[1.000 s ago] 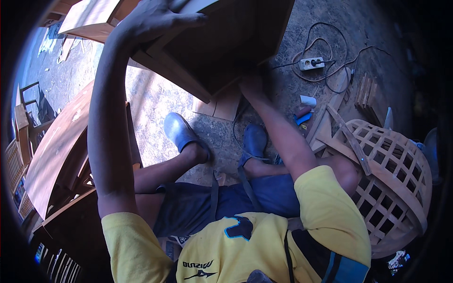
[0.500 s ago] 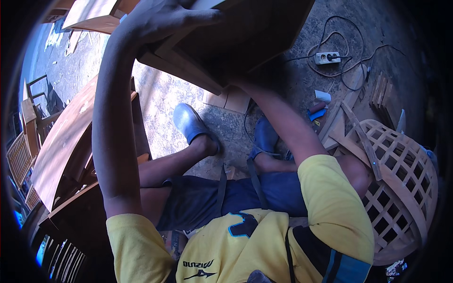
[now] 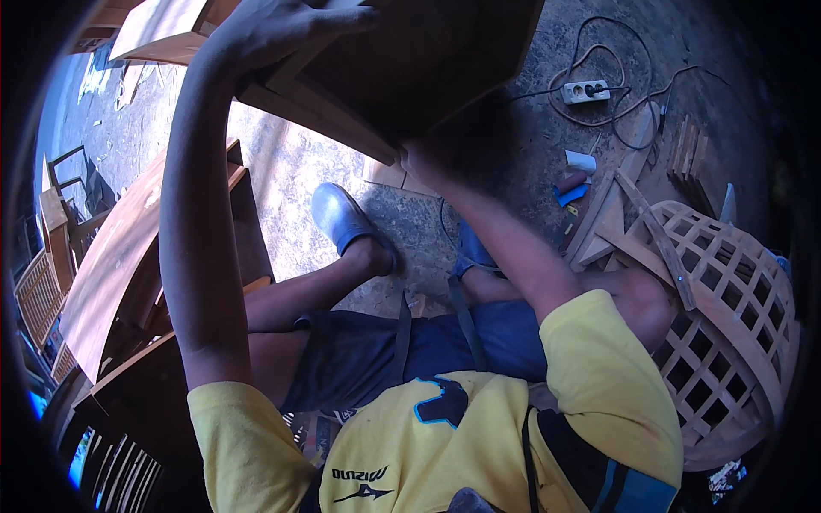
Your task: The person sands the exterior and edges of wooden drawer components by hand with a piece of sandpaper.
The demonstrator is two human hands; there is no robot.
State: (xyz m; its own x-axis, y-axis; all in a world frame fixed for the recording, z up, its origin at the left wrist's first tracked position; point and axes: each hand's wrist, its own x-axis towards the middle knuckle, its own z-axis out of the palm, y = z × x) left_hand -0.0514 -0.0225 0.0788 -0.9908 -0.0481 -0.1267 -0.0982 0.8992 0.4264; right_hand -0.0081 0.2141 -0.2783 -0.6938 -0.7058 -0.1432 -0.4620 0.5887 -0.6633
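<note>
Since the frame half a second ago, the right hand has come further into view by the lower corner of the wooden box; box and left hand sit slightly further left in the view. Box stands tilted before the person, its dark inner side visible. Left hand lies over its left rim, thumb extended; the fingers run out of view, so firmness of hold cannot be told. Right hand is blurred and appears curled; whether it grips anything cannot be told. Judged by its panels, the box should prove stiff, moderately heavy, not slippery, with corners liable to dent; opposite rims offer the soundest hold. Count, working outward: one latticed wooden piece beside the right knee; one curved wooden panel at left; two blue clogs, one partly hidden; one blue item, one brown roll and one white scrap on the floor; one group of boards, number not determinable; one white power strip; one pale wooden piece, upper left.
</note>
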